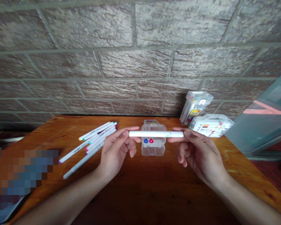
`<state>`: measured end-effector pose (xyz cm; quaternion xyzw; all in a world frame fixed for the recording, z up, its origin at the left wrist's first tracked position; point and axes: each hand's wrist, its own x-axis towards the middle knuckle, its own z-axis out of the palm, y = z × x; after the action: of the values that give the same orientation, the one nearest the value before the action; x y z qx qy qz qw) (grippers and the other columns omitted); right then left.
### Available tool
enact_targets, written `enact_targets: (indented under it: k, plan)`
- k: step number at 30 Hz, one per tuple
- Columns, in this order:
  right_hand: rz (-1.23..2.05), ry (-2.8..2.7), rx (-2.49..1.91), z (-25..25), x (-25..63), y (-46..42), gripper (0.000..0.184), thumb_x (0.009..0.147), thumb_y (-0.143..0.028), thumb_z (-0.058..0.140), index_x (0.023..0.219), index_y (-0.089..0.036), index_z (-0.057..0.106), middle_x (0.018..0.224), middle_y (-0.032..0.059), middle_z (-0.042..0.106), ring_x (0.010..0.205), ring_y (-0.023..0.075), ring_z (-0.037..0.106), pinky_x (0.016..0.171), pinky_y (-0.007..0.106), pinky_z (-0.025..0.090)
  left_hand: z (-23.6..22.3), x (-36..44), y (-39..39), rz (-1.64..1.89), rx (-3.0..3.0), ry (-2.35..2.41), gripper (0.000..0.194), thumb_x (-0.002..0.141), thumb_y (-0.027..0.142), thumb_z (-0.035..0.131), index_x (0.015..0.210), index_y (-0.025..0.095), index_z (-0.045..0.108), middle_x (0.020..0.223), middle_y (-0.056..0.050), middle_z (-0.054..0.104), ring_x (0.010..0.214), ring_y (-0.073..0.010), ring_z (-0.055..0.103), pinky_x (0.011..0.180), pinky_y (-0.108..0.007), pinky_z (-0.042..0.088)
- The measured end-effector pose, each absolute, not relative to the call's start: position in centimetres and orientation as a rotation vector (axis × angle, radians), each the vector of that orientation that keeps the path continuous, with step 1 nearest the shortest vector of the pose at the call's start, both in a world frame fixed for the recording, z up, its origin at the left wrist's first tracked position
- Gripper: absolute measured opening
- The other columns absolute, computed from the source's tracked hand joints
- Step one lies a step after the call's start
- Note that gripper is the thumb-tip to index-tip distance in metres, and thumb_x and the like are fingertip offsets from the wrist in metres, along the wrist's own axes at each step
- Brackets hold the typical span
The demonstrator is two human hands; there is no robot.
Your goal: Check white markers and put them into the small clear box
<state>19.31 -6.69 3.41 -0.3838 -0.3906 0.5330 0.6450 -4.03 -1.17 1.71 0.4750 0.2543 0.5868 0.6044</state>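
Observation:
A white marker pen (152, 134) lies level between my two hands, in the middle of the view. The thumb and fingers of my left hand (118, 147) pinch its left end. At the other end, the thumb and fingers of my right hand (196, 150) are closed on it. Behind and below the marker stands a clear plastic case (153, 151) with its lid open. Inside it show a blue and a red marker end. To the left of my left hand, several white markers (93, 142) with coloured ends lie loosely on the table.
A tall clear box of markers (194, 106) stands at the back right against the brick wall (117, 62). Before it is a clear carrying case (213, 126) filled with markers. Everything rests on a wooden table (142, 187). A blurred-out item (25, 178) lies at the left edge.

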Motion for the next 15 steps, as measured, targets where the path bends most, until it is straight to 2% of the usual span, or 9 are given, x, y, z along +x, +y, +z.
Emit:
enact_targets:
  k: [15]
  plan:
    - [1.256,-0.873,-0.840,3.26,19.45,-6.60,0.021,0.093,-0.036,0.078,0.097,-0.016,0.075,0.098,0.0159,0.086,0.039,0.0141,0.065,0.033,0.020,0.050,1.81,-4.26,-1.17,1.332,1.063,0.523,0.026,0.095,0.030,0.073,0.110,0.012,0.083,0.077,-0.009,0.078,0.047,-0.0108,0.056,0.046,-0.024,0.044]
